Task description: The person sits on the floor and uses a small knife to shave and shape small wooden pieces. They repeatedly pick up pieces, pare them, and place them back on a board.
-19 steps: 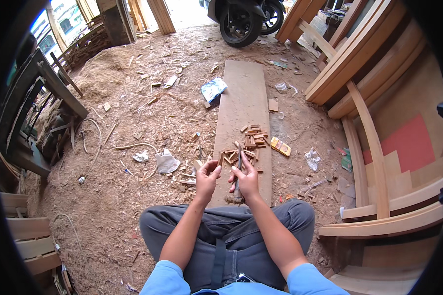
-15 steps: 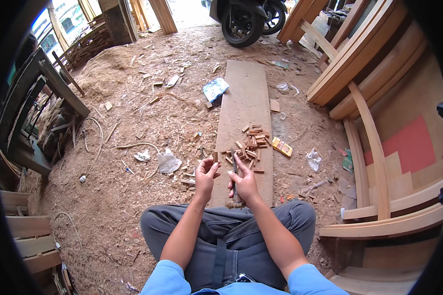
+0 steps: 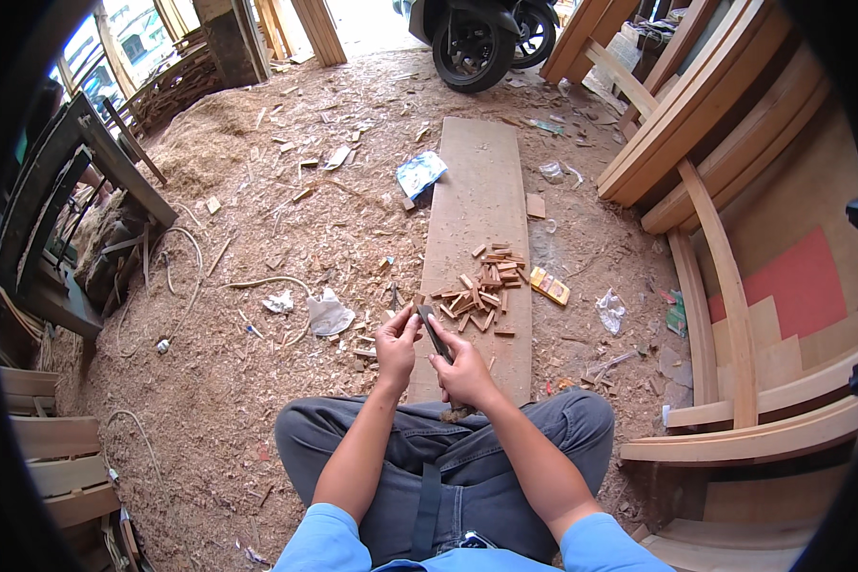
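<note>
1. Left hand pinches a small brown wooden block, seemingly steadying it.
2. Right hand clamps a dark, flat-bladed tool, its tip beside the block.
3. Short brown wooden pieces heap on a long tan board, apparently for easy reach.

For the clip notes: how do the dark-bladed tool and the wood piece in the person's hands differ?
Size: the dark-bladed tool is long, while the wood piece is short. Colour: the dark-bladed tool has a dark grey blade, the wood piece is brown. Grip: the right hand grasps the dark-bladed tool; the left hand pinches the wood piece. Both are held close together; whether they touch is hard to tell.
</note>
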Tool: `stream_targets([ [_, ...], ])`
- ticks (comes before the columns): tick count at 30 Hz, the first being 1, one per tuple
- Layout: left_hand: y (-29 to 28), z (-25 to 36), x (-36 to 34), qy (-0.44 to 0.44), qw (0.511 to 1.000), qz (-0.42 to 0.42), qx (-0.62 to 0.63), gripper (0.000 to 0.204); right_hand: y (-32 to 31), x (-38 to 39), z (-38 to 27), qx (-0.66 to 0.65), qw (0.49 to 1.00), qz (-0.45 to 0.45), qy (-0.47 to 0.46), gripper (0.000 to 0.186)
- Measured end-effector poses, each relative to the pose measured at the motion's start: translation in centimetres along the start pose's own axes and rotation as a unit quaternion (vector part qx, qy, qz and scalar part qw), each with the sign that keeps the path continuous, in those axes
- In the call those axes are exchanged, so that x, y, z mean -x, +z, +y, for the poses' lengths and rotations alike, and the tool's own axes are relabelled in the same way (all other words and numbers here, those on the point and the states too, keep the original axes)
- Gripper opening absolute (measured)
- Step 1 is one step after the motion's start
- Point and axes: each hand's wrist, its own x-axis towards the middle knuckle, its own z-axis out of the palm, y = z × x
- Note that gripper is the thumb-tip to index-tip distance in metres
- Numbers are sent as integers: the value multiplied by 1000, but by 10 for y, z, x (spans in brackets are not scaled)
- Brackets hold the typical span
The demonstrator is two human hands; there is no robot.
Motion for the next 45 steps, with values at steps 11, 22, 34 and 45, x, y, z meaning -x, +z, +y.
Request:
stream_targets([
  [11, 5, -5, -6, 138, 976, 21, -169, 24, 3, -10, 13, -69, 997, 24, 21, 65],
  [22, -1, -5, -6, 83, 991, 20, -105, 26, 4, -5, 11, -31, 999, -19, 38, 69],
  [34, 23, -10, 25, 67, 986, -34, -149, 26, -29, -32, 17, -136, 976, 169, 3, 71],
  [45, -4, 2, 0, -80, 993, 22, 83, 17, -2, -9, 14, -73, 997, -15, 22, 69],
])
